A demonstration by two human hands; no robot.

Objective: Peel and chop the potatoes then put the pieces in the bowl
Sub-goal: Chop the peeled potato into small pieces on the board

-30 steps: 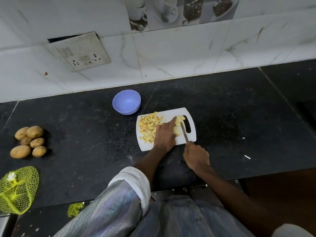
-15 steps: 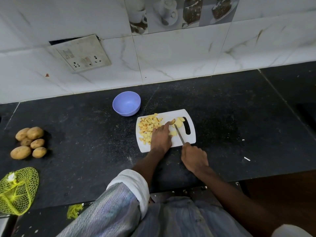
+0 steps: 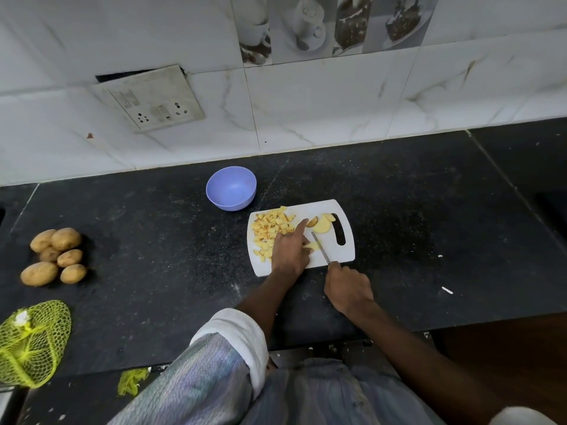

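A white cutting board [image 3: 345,210] lies on the black counter. A pile of chopped potato pieces [image 3: 270,230] covers its left half. Potato slices [image 3: 322,223] lie near the board's handle slot. My left hand [image 3: 290,251] rests on the board with its index finger stretched toward the slices, and a small potato piece [image 3: 312,246] lies under its fingers. My right hand [image 3: 348,288] grips the handle of a knife [image 3: 320,248], whose blade points up the board beside that piece. An empty purple bowl [image 3: 230,188] stands just behind the board's left corner.
Several unpeeled potatoes [image 3: 55,256] sit at the counter's left. A yellow-green mesh bag [image 3: 32,342] lies at the front left, with green scraps [image 3: 132,381] by the counter's edge. A tilted socket plate [image 3: 150,98] hangs on the tiled wall.
My left hand drew back from the far slices toward me and now holds a small piece down. The knife blade followed, moving left and nearer.
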